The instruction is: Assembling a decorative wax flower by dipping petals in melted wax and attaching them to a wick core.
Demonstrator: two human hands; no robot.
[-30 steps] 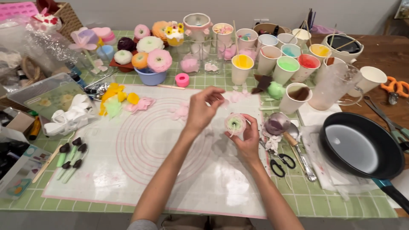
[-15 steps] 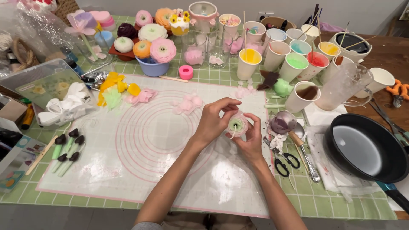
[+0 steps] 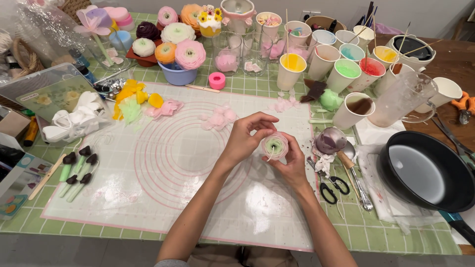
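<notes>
the small wax flower (image 3: 275, 145), pink outer petals around a pale green centre, sits between both hands over the white silicone mat (image 3: 148, 198), its open face turned up toward the camera so its axis runs roughly upright. the right hand (image 3: 293, 165) cups it from below and from the near-right, fingers closed around its base and carrying it. the left hand (image 3: 246, 138) lies just to the flower's left, its fingertips curled over the top-left rim and pinched on the outer petals, so both hands touch it, the right as the holder and the left at the edge. out past the right hand lie the scissors (image 3: 330, 186) and a purple-coated spoon (image 3: 332, 141); beyond the left hand, loose pink petals (image 3: 217, 118) rest on the mat.
</notes>
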